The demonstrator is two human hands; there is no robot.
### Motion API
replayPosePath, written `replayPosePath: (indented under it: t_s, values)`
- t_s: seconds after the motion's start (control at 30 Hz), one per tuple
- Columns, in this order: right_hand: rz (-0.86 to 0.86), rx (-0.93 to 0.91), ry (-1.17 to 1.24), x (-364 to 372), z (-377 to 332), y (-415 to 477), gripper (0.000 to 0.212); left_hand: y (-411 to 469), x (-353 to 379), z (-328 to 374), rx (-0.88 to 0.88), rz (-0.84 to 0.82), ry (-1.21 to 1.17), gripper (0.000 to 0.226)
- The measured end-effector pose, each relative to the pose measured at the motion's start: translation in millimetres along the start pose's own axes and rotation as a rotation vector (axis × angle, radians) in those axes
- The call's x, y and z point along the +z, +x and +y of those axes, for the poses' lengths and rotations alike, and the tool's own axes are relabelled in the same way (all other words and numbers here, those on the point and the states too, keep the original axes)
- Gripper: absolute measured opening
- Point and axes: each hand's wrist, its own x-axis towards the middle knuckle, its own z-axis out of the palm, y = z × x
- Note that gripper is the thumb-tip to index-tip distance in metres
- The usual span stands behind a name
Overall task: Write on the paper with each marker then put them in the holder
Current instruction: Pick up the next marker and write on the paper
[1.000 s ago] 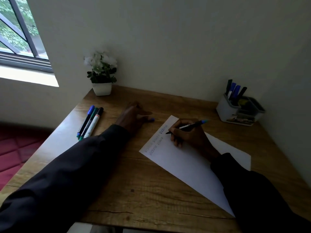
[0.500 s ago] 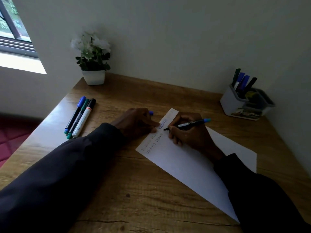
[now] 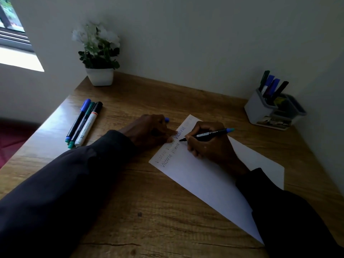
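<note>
A white sheet of paper (image 3: 201, 175) lies slanted on the wooden desk, with several handwritten words near its upper left edge. My right hand (image 3: 206, 140) grips a black marker with a blue end (image 3: 208, 134), its tip touching the paper. My left hand (image 3: 150, 131) rests on the desk with fingertips on the paper's left edge, curled around a blue cap (image 3: 167, 119). Three markers (image 3: 83, 123) lie side by side at the left. The grey holder (image 3: 260, 110) at the back right has several markers standing in it.
A white pot with a flowering plant (image 3: 99, 58) stands at the desk's back left corner against the wall. The wooden desk (image 3: 149, 211) meets the wall at the back and right. A window is at the upper left.
My left hand has slid right until its fingertips press the paper's edge. The marker tip has come down onto the paper below the first line. The view has shifted closer.
</note>
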Motion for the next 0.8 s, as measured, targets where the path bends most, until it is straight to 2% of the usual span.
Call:
replayPosePath:
  t_s: [0.23, 0.43, 0.73, 0.8]
  values:
    - [0.009, -0.005, -0.051, -0.1, -2.7, 0.4, 0.009, 1.6, 0.6, -1.2, -0.007, 0.004, -0.037, 0.016]
    - [0.017, -0.003, -0.010, 0.0, -4.7, -0.5, 0.007, 2.6, 1.2, -2.0, 0.005, -0.004, -0.042, 0.026]
    - [0.048, 0.051, -0.004, 0.5, -4.4, 0.6, 0.013, 4.2, 0.5, -0.6, -0.019, -0.014, -0.024, 0.019]
    - [0.045, 0.055, 0.010, 0.8, -4.4, 1.7, 0.011, 4.8, 0.5, -2.3, -0.024, -0.015, -0.008, 0.026]
